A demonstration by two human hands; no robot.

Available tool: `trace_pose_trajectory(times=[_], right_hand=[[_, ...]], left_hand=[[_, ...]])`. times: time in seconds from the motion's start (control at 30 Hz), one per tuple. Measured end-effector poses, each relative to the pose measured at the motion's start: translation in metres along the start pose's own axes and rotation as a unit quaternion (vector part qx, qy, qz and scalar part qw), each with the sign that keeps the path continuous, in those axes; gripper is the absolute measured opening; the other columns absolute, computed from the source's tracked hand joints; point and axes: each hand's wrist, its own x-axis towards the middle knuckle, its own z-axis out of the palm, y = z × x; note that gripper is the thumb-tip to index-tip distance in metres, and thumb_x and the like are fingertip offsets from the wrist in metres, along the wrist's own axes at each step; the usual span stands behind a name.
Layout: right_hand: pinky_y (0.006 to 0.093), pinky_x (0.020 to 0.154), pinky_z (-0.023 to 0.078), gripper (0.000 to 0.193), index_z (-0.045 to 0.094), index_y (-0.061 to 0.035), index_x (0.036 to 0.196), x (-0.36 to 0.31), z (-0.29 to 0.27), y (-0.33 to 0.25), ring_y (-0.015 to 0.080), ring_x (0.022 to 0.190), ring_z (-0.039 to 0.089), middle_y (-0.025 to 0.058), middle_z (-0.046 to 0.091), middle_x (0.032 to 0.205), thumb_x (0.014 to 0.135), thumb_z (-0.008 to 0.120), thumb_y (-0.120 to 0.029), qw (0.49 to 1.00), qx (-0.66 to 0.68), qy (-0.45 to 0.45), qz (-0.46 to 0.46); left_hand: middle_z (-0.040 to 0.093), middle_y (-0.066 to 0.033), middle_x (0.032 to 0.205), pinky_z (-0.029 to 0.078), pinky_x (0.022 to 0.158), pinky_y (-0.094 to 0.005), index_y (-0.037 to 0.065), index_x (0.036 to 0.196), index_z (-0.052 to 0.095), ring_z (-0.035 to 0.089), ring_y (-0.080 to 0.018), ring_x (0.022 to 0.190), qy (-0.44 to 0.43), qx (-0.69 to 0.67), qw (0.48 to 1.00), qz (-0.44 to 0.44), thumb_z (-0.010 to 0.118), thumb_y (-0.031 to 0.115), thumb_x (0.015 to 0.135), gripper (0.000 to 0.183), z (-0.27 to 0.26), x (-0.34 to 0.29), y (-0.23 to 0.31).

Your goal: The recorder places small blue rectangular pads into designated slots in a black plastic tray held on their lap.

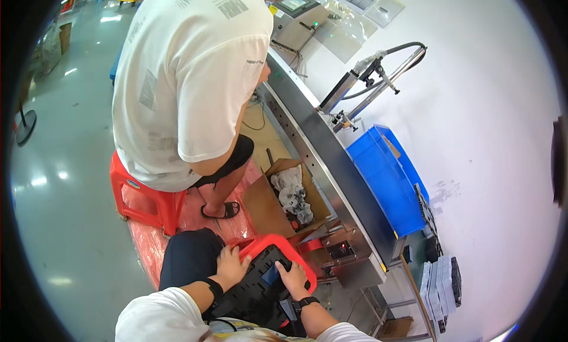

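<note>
A black moulded plastic panel [255, 290] with slots and recesses lies in front of me on a red plastic stool [273, 242]. At the panel's left edge is my left hand [232, 267], fingers apart and laid over the rim. My right hand [294, 281] grips the panel's right side, its thumb on top beside a small dark blue patch [271, 275]; some of its fingers are hard to make out. Both wrists wear dark bands. The panel's lower end is partly hidden by my clothing.
Another person [189, 76] sits at left on a red stool [145, 191]. A metal-edged workbench [331, 158] runs along the right, bearing a blue bin [387, 188] and a stand arm [378, 87]. Under it is a cardboard box [313, 194] with plastic wrap. Grey stacked parts [441, 286] stand lower right.
</note>
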Motion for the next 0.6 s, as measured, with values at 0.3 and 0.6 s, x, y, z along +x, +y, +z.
trace_pose_trajectory(times=[0.3,0.6], right_hand=[[0.0565,0.101,0.022,0.071,0.031,0.0000,0.133,-0.003,0.036,0.008,0.0348,0.123,0.036,0.0216,0.039,0.131,0.087,0.044,-0.052,0.985,-0.039,0.142,-0.084],[0.0546,0.098,0.023,0.074,0.032,0.0053,0.131,0.015,0.018,-0.011,0.0356,0.119,0.039,0.0234,0.043,0.125,0.085,0.047,-0.051,0.982,-0.028,0.122,-0.143]], left_hand=[[0.048,-0.0236,0.114,0.036,0.089,-0.0509,-0.003,0.121,0.040,0.048,-0.0394,0.107,-0.145,0.007,0.989,-0.028,0.049,0.043,0.087,0.058,0.012,-0.013,-0.002],[0.052,-0.0240,0.104,0.041,0.084,-0.0441,-0.004,0.114,0.047,0.051,-0.0405,0.097,-0.108,-0.025,0.994,-0.017,0.056,0.019,0.085,0.038,0.002,-0.001,0.004]])
